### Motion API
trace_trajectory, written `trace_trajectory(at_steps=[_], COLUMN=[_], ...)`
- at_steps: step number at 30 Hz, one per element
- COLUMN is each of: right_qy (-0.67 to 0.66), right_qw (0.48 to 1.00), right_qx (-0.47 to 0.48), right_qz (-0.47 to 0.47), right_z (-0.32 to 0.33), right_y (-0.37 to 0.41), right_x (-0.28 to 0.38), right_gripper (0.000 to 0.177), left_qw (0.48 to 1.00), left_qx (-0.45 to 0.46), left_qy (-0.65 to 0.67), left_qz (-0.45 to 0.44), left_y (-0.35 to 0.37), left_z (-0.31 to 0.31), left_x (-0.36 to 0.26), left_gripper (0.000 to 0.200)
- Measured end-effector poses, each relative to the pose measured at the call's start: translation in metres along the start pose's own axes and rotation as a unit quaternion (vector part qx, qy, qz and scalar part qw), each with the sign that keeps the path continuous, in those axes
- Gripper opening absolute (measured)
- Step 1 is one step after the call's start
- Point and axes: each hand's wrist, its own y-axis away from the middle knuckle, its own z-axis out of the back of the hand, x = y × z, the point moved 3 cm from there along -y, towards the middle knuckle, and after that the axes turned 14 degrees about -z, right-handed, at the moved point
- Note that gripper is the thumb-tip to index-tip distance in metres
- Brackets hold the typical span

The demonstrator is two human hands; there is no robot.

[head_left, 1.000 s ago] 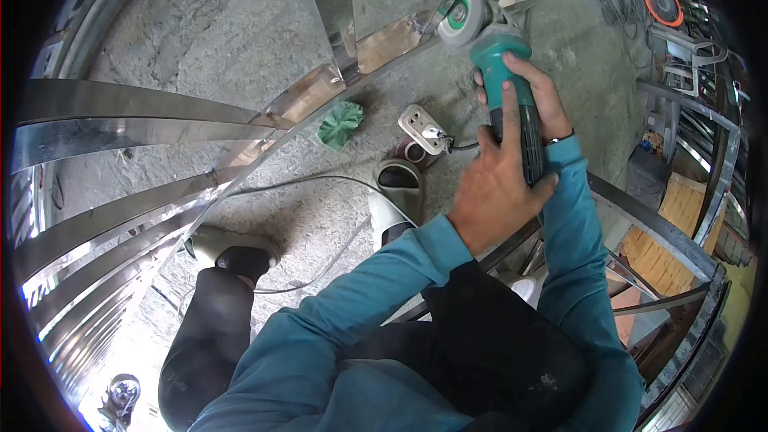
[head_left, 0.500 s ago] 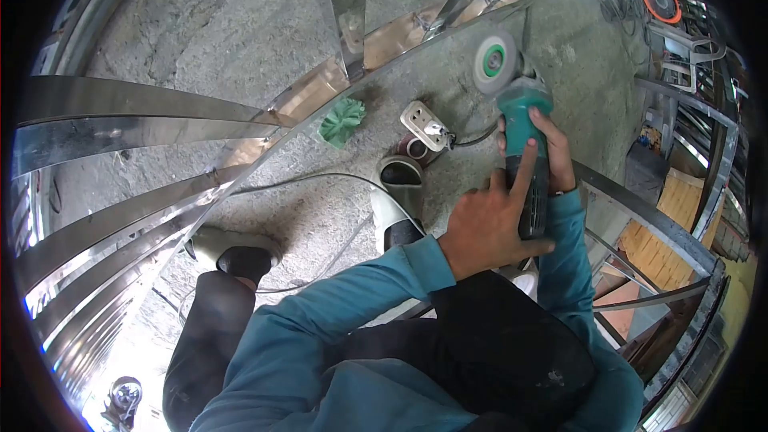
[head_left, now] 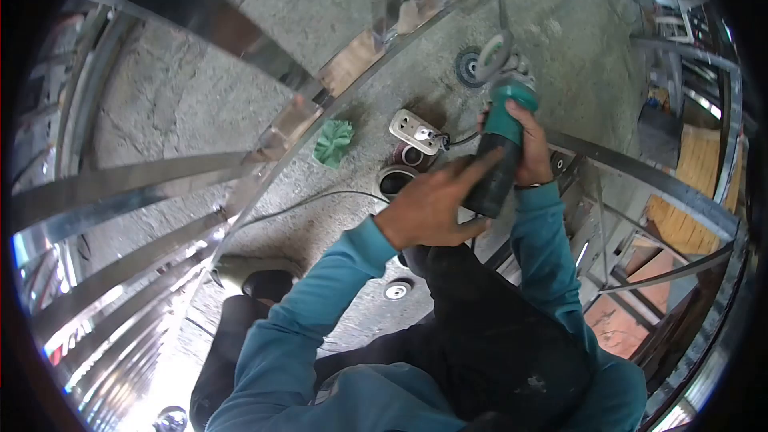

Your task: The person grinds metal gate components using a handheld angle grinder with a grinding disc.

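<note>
My right hand (head_left: 531, 148) is wrapped round the green neck of an angle grinder (head_left: 502, 124), thumb on top. My left hand (head_left: 428, 204) lies against the grinder's dark rear body, fingers stretched and thumb spread apart. At the far end, a pale disc (head_left: 494, 56) is fitted to the head, tilted edge-on and slightly blurred. A dark round disc (head_left: 469, 66) lies on the floor just behind it. Left of the grinder are a white power strip (head_left: 414, 130) with a plug in it, a reddish-brown ring (head_left: 410, 154) and a crumpled green cloth (head_left: 334, 144).
Shiny metal strips (head_left: 132, 180) join a curved metal rail (head_left: 352, 64) on the left. A grey metal frame (head_left: 640, 172) stands at the right, near wooden boards (head_left: 686, 192). A cable (head_left: 312, 202) crosses the floor by my shoes. A small round disc (head_left: 398, 290) lies between my legs.
Both hands and the grinder have shifted left in view, and the grinder has tilted. Its disc now shows more edge-on. The left hand has slid toward the grinder's left side.
</note>
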Motion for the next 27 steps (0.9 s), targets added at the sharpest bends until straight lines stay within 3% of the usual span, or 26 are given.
trace_trajectory(at_steps=[1,2,4,5,7,8,10,11,13,14,19,21,22,25,27], right_qy=[-0.039,-0.056,-0.018,-0.035,0.06,0.045,-0.033,-0.047,0.043,0.028,0.003,-0.035,-0.003,-0.031,-0.075], right_qw=[0.999,0.998,0.995,0.994,0.972,0.973,0.981,0.981,0.959,0.964,0.96,0.957,0.939,0.942,0.948], right_qx=[0.017,0.02,-0.01,-0.004,-0.113,-0.109,-0.056,-0.054,-0.082,-0.062,-0.095,-0.119,-0.158,-0.174,-0.146], right_qz=[0.008,0.012,0.1,0.104,0.195,0.196,0.184,0.182,0.267,0.257,0.264,0.261,0.306,0.287,0.272], right_z=[-0.006,-0.015,-0.038,-0.045,-0.056,-0.07,-0.1,-0.11,-0.127,-0.13,-0.124,-0.115,-0.11,-0.093,-0.083], right_y=[-0.006,-0.009,-0.015,-0.025,-0.045,-0.047,-0.039,-0.036,-0.025,-0.021,-0.03,-0.047,-0.058,-0.08,-0.099], right_x=[-0.008,-0.02,-0.035,-0.051,-0.084,-0.095,-0.122,-0.13,-0.131,-0.132,-0.093,-0.079,-0.069,-0.046,-0.028], right_gripper=[0.033,0.033,0.039,0.039,0.079,0.079,0.088,0.088,0.092,0.094,0.091,0.086,0.086,0.084,0.083], left_qw=[0.996,0.997,0.958,0.959,0.952,0.937,0.922,0.91,0.905,0.899,0.919,0.92,0.916,0.921,0.911], left_qx=[-0.04,-0.023,-0.01,0.002,-0.121,-0.173,-0.185,-0.178,-0.171,-0.175,-0.166,-0.147,-0.144,-0.13,-0.119], left_qy=[0.077,0.072,0.113,0.1,0.0,-0.026,-0.16,-0.189,-0.178,-0.158,-0.201,-0.215,-0.223,-0.249,-0.26], left_qz=[0.001,0.001,0.264,0.266,0.281,0.301,0.301,0.324,0.347,0.37,0.296,0.293,0.302,0.271,0.297], left_y=[0.0,0.003,0.013,0.016,0.038,0.054,0.084,0.093,0.109,0.115,0.062,0.042,0.031,-0.006,-0.029], left_z=[0.011,0.018,0.027,0.026,0.023,0.021,0.023,0.029,0.038,0.041,0.051,0.051,0.051,0.054,0.052], left_x=[0.001,-0.001,0.005,0.004,0.013,0.019,0.029,0.027,0.029,0.032,0.035,0.051,0.058,0.074,0.085], left_gripper=[0.1,0.1,0.096,0.096,0.09,0.08,0.062,0.057,0.056,0.056,0.051,0.051,0.055,0.06,0.065])
